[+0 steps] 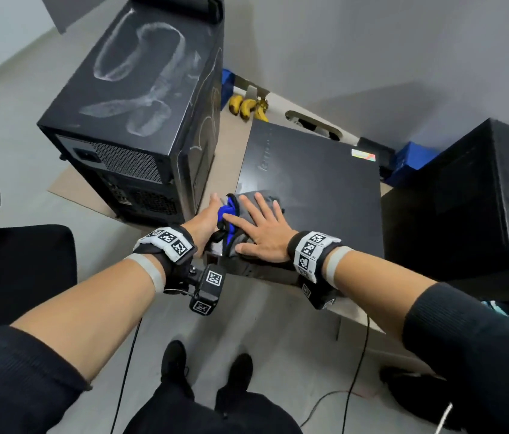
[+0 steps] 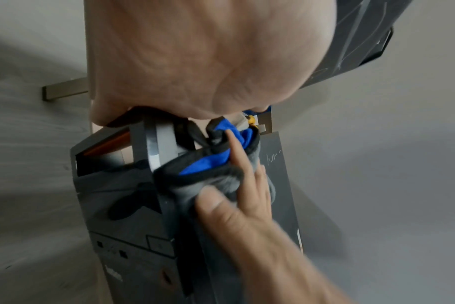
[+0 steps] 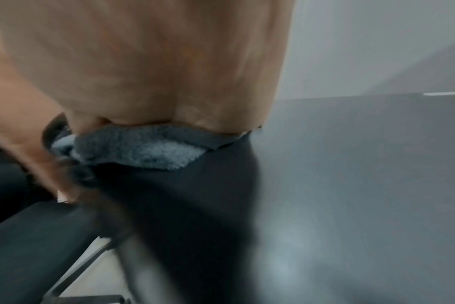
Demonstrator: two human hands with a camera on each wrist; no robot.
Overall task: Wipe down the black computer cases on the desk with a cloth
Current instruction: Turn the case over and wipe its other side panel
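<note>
A black computer case (image 1: 325, 198) lies flat on the desk between two others. A tall tower (image 1: 134, 104) on the left carries white smears on its top. A third black case (image 1: 466, 208) stands at the right. A grey and blue cloth (image 1: 231, 211) sits on the flat case's near left corner. My right hand (image 1: 262, 230) presses flat on it with fingers spread, as the left wrist view (image 2: 247, 205) confirms. My left hand (image 1: 206, 219) lies against the case's left edge beside the cloth, thumb straight, its other fingers hidden.
Bananas (image 1: 248, 108) and blue boxes (image 1: 412, 158) lie at the back of the desk by the wall. A black office chair (image 1: 18, 277) stands at my left. Cables hang from my wrists to the floor near my feet.
</note>
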